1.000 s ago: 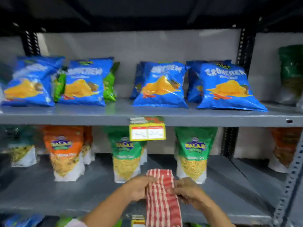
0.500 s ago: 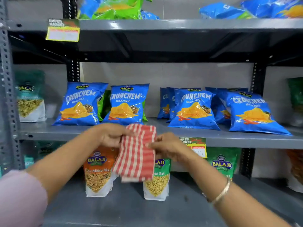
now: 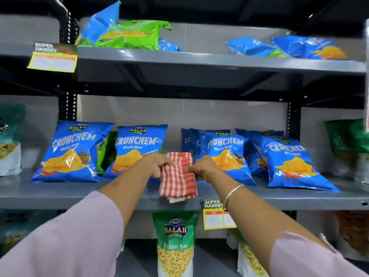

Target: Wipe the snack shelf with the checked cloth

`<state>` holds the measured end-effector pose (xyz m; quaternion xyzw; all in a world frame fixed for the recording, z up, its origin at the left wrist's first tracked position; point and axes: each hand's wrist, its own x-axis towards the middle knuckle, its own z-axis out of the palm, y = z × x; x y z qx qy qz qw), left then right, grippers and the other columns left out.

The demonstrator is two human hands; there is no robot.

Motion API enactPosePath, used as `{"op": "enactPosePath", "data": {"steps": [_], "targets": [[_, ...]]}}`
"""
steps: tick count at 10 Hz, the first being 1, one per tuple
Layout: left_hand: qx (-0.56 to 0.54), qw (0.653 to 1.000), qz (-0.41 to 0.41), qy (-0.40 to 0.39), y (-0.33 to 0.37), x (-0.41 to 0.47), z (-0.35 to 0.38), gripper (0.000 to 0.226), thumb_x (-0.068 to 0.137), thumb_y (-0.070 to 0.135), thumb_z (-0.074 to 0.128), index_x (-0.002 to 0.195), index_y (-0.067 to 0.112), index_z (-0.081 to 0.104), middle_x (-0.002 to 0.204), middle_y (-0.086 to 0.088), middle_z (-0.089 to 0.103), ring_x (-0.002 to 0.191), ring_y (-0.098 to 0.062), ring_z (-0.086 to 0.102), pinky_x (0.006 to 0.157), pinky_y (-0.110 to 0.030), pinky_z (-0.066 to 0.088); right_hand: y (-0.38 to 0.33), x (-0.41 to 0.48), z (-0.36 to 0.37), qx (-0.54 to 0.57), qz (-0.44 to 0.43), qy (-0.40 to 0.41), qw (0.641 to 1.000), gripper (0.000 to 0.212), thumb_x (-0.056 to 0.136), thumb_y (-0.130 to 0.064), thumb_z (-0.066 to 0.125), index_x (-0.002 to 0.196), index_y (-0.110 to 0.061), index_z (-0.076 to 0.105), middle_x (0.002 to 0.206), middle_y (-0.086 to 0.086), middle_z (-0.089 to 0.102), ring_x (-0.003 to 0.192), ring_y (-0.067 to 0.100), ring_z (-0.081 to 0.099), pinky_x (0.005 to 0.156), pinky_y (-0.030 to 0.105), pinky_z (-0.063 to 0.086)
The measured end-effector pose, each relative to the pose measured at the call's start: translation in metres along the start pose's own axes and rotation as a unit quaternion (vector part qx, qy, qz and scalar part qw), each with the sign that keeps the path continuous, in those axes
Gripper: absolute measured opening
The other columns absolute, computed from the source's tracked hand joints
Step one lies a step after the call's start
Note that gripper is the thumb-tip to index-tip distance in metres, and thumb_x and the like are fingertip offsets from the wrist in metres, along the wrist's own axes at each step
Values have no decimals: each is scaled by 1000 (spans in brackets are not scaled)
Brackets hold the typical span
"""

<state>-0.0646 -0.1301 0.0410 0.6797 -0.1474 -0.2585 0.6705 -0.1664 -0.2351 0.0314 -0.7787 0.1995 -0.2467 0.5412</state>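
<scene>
A folded red-and-white checked cloth (image 3: 177,176) hangs between my two hands just above the front of the grey middle snack shelf (image 3: 60,193). My left hand (image 3: 157,163) grips its upper left edge. My right hand (image 3: 204,168) pinches its right edge. The cloth's lower end droops over the shelf's front lip. It sits in the gap between two groups of blue Crunchem chip bags (image 3: 68,151), one group to the left and one to the right (image 3: 287,162).
Above is another grey shelf (image 3: 199,60) with green and blue bags and a yellow price tag (image 3: 53,58). Below the middle shelf stand green Balaji sev pouches (image 3: 175,242) and a yellow price tag (image 3: 216,215). Black slotted uprights (image 3: 293,120) flank the bay.
Both hands have risen with the cloth from the lower shelf level to the middle shelf. The view has tilted upward, and the top shelf now shows.
</scene>
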Motion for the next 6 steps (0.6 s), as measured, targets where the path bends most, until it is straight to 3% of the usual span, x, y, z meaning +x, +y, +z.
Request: {"op": "enactPosePath", "data": {"steps": [1, 2, 3, 4, 5, 6], "targets": [[25, 998, 36, 39, -11, 22, 8, 3, 91, -9, 49, 90, -8, 52, 64, -17, 59, 36, -21, 58, 56, -31, 55, 11, 18, 6, -106, -32, 58, 992, 42, 72, -9, 80, 62, -11, 39, 105, 24, 66, 93, 35, 67, 81, 45, 57], [69, 993, 63, 78, -17, 41, 10, 33, 86, -12, 57, 118, -14, 49, 89, -25, 63, 60, -22, 69, 57, -34, 57, 15, 19, 8, -229, -58, 79, 968, 40, 76, -17, 77, 63, -12, 39, 115, 21, 64, 97, 31, 63, 80, 35, 51], [200, 967, 75, 142, -22, 48, 14, 59, 82, 2, 68, 132, -10, 38, 132, -23, 50, 119, -30, 52, 99, -40, 43, 21, 24, 10, -324, -53, 68, 942, 30, 84, -15, 67, 107, -2, 53, 125, 18, 58, 114, 32, 57, 89, 37, 49], [362, 906, 85, 200, -30, 47, 12, 65, 84, 23, 70, 136, 0, 38, 139, -13, 45, 127, -24, 44, 102, -28, 38, 28, 24, 16, -393, -57, 68, 915, 38, 87, -16, 62, 121, -4, 49, 128, 15, 57, 118, 31, 56, 93, 38, 48], [408, 886, 84, 205, -35, 48, 11, 51, 85, 24, 69, 126, 3, 47, 130, -13, 54, 119, -26, 51, 98, -34, 44, 24, 17, 18, -409, -87, 89, 904, 32, 89, -17, 60, 117, -6, 52, 124, 13, 61, 115, 29, 57, 92, 38, 47], [457, 845, 119, 253, -30, 45, 10, 66, 82, 44, 66, 130, 8, 39, 131, -11, 52, 121, -29, 48, 99, -39, 42, 1, 8, 5, -197, -192, 77, 958, 19, 83, -11, 67, 100, -2, 66, 100, 12, 71, 88, 21, 64, 84, 37, 54]]}}
